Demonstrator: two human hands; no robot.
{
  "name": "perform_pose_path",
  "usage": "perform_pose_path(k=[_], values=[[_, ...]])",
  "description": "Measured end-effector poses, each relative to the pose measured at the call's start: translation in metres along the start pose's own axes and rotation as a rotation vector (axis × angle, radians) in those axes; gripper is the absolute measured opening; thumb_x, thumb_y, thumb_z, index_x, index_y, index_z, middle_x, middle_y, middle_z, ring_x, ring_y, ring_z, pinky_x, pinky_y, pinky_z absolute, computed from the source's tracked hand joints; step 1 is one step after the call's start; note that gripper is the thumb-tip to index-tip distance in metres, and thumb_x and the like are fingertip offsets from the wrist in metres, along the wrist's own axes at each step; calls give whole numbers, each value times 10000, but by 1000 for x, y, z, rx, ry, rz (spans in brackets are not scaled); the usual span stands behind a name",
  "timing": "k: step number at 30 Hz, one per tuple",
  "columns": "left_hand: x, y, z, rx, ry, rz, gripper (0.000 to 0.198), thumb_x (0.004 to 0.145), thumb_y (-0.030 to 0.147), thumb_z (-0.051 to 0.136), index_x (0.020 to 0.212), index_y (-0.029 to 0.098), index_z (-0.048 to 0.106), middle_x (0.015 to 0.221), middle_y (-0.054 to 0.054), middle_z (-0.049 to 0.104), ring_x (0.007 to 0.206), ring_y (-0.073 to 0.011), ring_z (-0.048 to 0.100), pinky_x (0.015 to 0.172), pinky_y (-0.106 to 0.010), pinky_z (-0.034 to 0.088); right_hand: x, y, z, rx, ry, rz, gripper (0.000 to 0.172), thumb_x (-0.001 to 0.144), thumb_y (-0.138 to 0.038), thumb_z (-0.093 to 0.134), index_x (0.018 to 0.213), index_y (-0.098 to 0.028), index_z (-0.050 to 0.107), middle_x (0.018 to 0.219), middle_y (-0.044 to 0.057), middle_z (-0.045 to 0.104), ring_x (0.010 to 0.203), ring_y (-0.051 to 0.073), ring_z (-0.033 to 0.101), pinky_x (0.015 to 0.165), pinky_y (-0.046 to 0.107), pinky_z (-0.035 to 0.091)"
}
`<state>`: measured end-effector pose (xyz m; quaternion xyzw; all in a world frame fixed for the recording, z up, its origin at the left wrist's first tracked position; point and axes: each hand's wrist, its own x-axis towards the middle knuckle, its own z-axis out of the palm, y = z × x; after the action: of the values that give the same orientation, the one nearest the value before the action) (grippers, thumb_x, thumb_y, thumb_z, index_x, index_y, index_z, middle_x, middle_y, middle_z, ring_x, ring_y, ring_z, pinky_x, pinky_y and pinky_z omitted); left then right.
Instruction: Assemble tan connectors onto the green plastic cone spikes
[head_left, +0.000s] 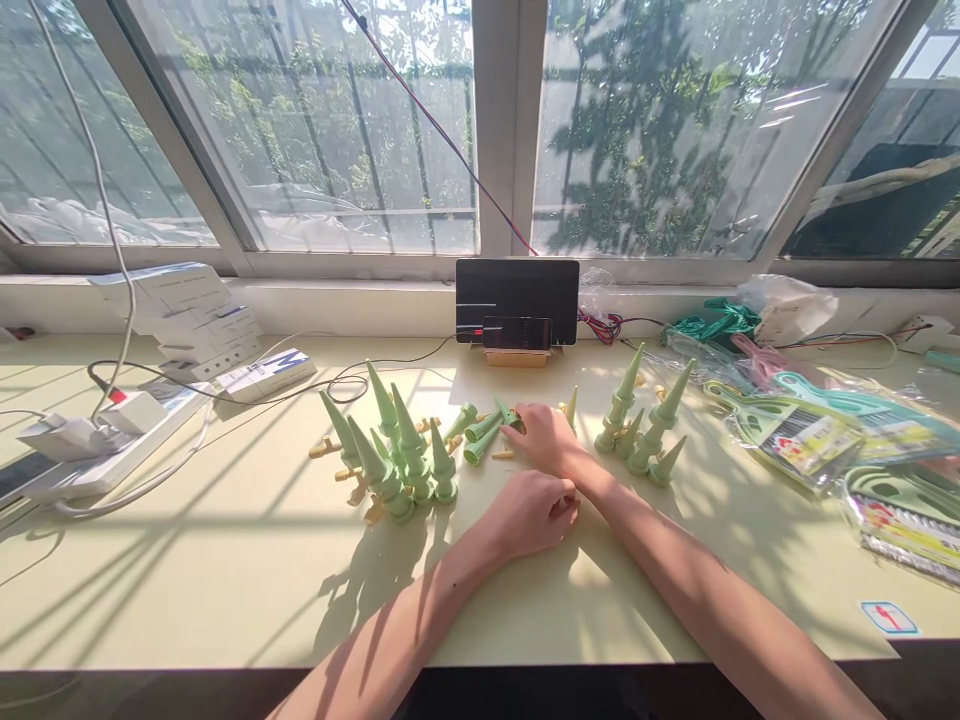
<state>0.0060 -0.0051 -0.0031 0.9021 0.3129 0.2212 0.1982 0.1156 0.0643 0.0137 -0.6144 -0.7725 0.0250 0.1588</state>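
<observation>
- Green cones (482,438): lying loose in a small cluster on the table (225,600), just beyond the hands; wide open ends visible on some.
- Right hand (541,436): stretched to the right edge of the cluster, with fingertips lowered at a cone; cannot tell if grasping or merely touching.
- Left hand (529,512): just below, nearer the front edge, with fingers curled inward; cannot tell if clenched or grasping something hidden.
- Handling (judged): likely light, stiff, hollow plastic; probably smooth, apt to roll or slip; perhaps fragile at thin rims. Best held around the wider part with thumb and fingertips, off the narrow tip.
- Close by: loose yellow peg (503,455), lying on the near side of the cones.
- Left: larger group of spires (409,440), standing upright, with yellow pegs (324,449) jutting sideways.
- Right: smaller group of spires (625,390), also upright.
- Farther: phone (517,333) propped before dark tablet (517,285); packaged goods (780,430) at right; white boxes (172,300) at left.
</observation>
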Motion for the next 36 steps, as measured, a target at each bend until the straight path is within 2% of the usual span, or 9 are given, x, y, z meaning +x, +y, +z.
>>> perform_pose_path(k=[5, 9, 13, 16, 20, 23, 26, 30, 36], values=[[0, 1, -1, -42, 18, -34, 211, 754, 159, 538, 587, 180, 411, 519, 39, 460, 492, -89, 301, 518, -263, 204, -3, 4, -6, 96, 111, -36, 290, 955, -419, 588, 794, -179, 611, 743, 38, 657, 644, 163, 563, 566, 263, 298], [1, 3, -4, -119, 90, -87, 230, 758, 174, 533, 561, 180, 414, 528, 30, 487, 500, -88, 370, 529, -259, 243, -14, 10, -15, 273, 265, -85, 268, 946, -420, 601, 831, -179, 628, 749, 28, 660, 620, 150, 543, 591, 255, 347], [2, 4, -5, -163, 267, -81, 343, 822, 191, 494, 533, 183, 310, 478, 46, 351, 464, -78, 281, 524, -273, 217, -36, 15, -17, 434, 448, -105, 270, 946, -437, 591, 950, -174, 649, 749, 10, 665, 543, 124, 489, 607, 258, 403], [3, 5, -8, -209, 420, -86, 381, 907, 234, 431, 552, 189, 298, 499, 44, 297, 480, -89, 278, 530, -281, 219, -51, 16, -14, 507, 556, -54, 327, 948, -469, 571, 1006, -157, 649, 740, 18, 674, 503, 118, 478, 598, 268, 432], [5, 6, -15, -294, 635, -264, 350, 964, 328, 411, 636, 207, 386, 543, 50, 317, 473, -96, 302, 506, -268, 246, -59, 14, -10, 611, 516, 2, 358, 924, -513, 588, 969, -164, 653, 725, 22, 686, 489, 121, 507, 573, 268, 453], [7, 6, -21, -425, 678, -390, 239, 965, 389, 446, 811, 210, 483, 692, 35, 507, 430, -68, 316, 461, -250, 264, -59, 12, -11, 699, 488, 51, 390, 898, -549, 614, 965, -167, 652, 743, 25, 702, 450, 108, 482, 534, 267, 442], [9, 4, -23, -525, 672, -480, 252, 953, 439, 481, 1032, 206, 533, 934, -26, 622, 432, -50, 387, 455, -243, 328, -59, 12, -13, 750, 435, 76, 418, 870, -581, 641, 958, -173, 655, 779, 37, 715, 447, 108, 481, 513, 269, 434], [10, 1, -22, -600, 602, -555, 376, 944, 471, 503, 1204, 201, 535, 1097, -88, 641, 484, -62, 494, 494, -253, 412, -61, 12, -15, 797, 291, 32, 389, 879, -566, 629, 933, -181, 654, 842, 62, 735, 527, 138, 568, 540, 274, 452], [11, 0, -20, -641, 497, -515, 349, 909, 452, 570, 1174, 224, 576, 1156, -84, 657, 565, -86, 592, 544, -248, 461, -63, 7, -17, 795, 195, -12, 155, 876, -335, 595, 868, -188, 644, 796, 34, 739, 525, 125, 539, 547, 254, 442]])
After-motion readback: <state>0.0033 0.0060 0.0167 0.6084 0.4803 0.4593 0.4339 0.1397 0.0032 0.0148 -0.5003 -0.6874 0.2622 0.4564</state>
